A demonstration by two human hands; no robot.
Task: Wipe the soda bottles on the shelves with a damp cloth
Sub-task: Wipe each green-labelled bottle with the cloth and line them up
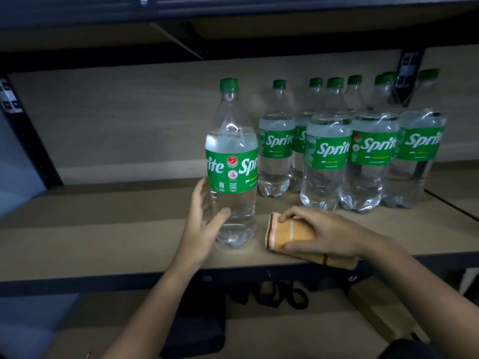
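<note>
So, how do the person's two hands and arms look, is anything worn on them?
Both forearms are bare up to the frame edge: no sleeves, gloves, watch or rings visible on the left hand or the right hand. A dark shape at the lower right corner may be clothing; I cannot tell.

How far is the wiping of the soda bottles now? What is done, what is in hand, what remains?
Done: nothing can be confirmed; no bottle looks visibly wiped. In hand: one bottle stands apart from the group at the shelf front, the left hand open around its lower part. The right hand grips the folded orange cloth, which lies on the shelf, not on a bottle. Left: the grouped bottles behind, apparently untouched.
</note>
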